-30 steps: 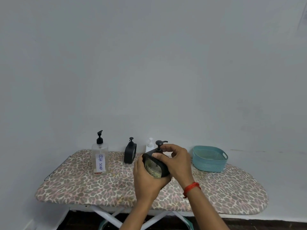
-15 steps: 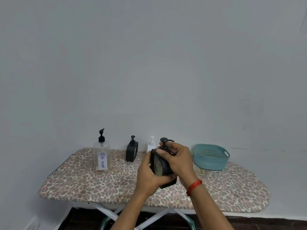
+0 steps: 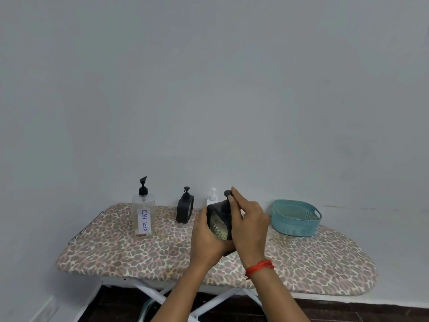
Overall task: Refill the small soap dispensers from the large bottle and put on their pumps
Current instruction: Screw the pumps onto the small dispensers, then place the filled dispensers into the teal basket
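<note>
Above the tabletop [image 3: 301,263], the left hand [image 3: 209,238] grips a black dispenser [image 3: 219,223] while the right hand [image 3: 249,221] pinches its pump [image 3: 228,194]; the large bottle [image 3: 143,214] stands far left.

right hand [image 3: 249,225] hides the held dispenser's [image 3: 219,223] right side; white dispenser [image 3: 212,198] mostly hidden.

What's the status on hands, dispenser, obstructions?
Left hand grips black dispenser. Right hand fingers on its pump. Large bottle stands apart, nothing blocking.
</note>
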